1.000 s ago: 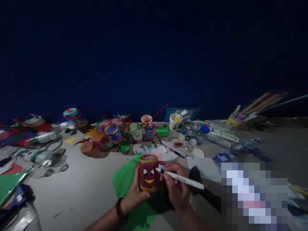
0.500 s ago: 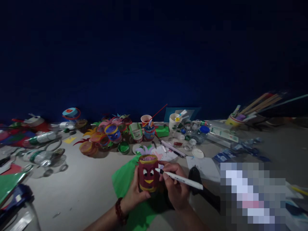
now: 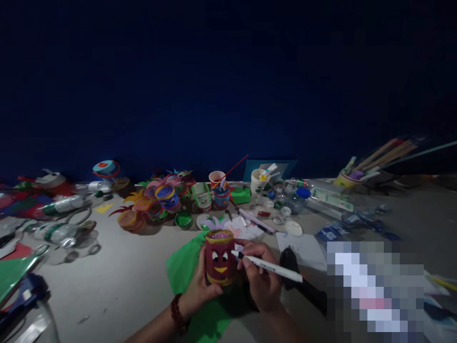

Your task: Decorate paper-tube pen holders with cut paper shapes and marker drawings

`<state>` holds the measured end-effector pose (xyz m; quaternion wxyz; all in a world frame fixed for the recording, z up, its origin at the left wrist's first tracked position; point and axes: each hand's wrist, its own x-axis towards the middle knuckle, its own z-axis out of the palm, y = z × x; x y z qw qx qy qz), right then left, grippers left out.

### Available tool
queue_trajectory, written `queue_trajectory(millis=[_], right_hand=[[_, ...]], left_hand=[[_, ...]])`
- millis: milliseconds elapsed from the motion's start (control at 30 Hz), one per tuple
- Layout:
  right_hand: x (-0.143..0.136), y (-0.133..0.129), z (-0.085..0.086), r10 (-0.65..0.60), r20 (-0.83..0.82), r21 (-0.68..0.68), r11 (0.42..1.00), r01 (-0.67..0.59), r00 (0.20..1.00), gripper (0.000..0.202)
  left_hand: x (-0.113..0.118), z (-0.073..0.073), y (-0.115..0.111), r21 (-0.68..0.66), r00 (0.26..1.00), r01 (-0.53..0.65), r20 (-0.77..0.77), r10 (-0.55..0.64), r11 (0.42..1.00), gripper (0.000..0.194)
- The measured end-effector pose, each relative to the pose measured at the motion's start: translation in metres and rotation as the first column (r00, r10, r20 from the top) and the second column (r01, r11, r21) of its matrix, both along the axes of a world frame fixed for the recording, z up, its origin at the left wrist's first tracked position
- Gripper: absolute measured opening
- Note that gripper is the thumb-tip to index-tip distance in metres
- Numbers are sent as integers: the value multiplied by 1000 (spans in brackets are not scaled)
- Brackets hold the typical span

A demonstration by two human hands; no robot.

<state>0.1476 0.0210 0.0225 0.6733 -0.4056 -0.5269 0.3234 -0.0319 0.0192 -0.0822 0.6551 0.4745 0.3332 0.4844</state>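
Observation:
A dark red decorated cup [image 3: 220, 244] with yellow bands, white-and-black eyes and a yellow mouth stands upright in my left hand [image 3: 200, 282]. My fingers and thumb wrap its left side and lower edge. Purple paper petals [image 3: 214, 223] rise from its back rim. Between the fingertips of my right hand [image 3: 263, 278] is a white marker [image 3: 274, 268], its dark tip end pointing at the cup's right side near one eye. Whether the tip touches the surface, I cannot tell. Green paper [image 3: 183, 259] lies flat beneath the cup and my left hand.
Several painted cups [image 3: 167, 199] cluster at the back left. Plastic bottles [image 3: 59, 234] lie on the left, with a glue gun [image 3: 32, 293] nearer me. Bottle pieces [image 3: 302, 200], a white paper cup [image 3: 258, 181] and paper sheets [image 3: 303, 248] spread right. A black-handled tool [image 3: 290, 264] lies beside my right hand.
The marker's tip has shifted very slightly right and down from beside the eye. My left hand keeps the cup in the same place.

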Motion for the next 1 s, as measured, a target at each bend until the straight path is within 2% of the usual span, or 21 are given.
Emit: queue_trajectory(millis=[167,433,700,900,1000], right_hand=[[0,1,-2,3,0,19,1000,-3,1000,10],[0,2,3,1,11,36,999,-1,1000,12],[2,1,-5,46,-14,26,999,-45,999,12],[1,1,-2,32,-23,20,999,-32,999,11],[1,1,-2,35,-21,-4,999,-36,999,11]], left_hand=[[-2,-8,0,-46,1000,-5,21,6,999,124],[-1,-3,-1,-4,1000,-10,8,10,1000,123],[-2,-7,0,-23,999,-36,1,36,999,122],[0,-2,-1,3,1000,-10,19,10,1000,120],[0,0,-1,-28,1000,6,4,-6,1000,121]])
